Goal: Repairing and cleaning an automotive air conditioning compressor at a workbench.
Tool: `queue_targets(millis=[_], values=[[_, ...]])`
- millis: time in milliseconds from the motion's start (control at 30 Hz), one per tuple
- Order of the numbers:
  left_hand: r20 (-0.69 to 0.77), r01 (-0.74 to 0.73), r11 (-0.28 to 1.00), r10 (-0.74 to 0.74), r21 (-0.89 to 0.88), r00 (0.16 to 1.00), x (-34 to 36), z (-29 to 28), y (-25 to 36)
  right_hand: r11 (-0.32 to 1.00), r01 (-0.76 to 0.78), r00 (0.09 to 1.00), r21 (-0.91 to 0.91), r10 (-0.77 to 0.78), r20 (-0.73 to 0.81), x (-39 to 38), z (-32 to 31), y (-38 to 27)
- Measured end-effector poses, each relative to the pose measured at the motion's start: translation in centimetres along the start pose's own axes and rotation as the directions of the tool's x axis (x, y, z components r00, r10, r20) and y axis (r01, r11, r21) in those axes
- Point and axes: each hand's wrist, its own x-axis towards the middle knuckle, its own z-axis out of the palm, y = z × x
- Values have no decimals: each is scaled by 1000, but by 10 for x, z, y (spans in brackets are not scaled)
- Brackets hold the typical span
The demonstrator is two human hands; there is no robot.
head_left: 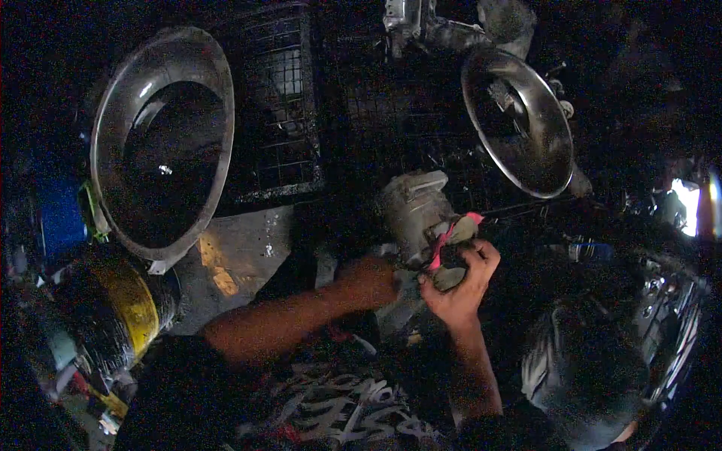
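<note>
In front of me is a dull grey metal part [410,207] with a blocky, flanged upper end. My right hand [464,288] is closed at its lower right side. Its thumb and bent fingers grip a thin, folded sheet-like piece [450,279], grey-green with a bright pink edge, whose exact kind is unclear. Reaching across from the left, my left hand [374,279] is beside the lower end of the metal part. Shadow and the part hide its fingers, so its grip does not show.
Two shiny metal rings with flared rims stand apart, a large one [218,188] at left and a smaller one [560,169] at right. Between them is a dark wire rack [308,113]. A yellow-banded drum [134,312] is at lower left. A rounded grey shape [594,376] fills the lower right.
</note>
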Motion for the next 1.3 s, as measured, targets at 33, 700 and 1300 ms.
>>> queue_targets(millis=[33,700,1300], values=[[137,41,995,-53,90,989,-19,-67,37,999,-7,1000,-34,7,-16,-5,-2,7],[-71,-458,887,454,-53,888,129,-126,51,519,-342,585,783,770,-256,5,49,-24],[-91,-532,847,532,25,842,137,-125,46,739,-330,788,587,559,-260,-10,42,9]])
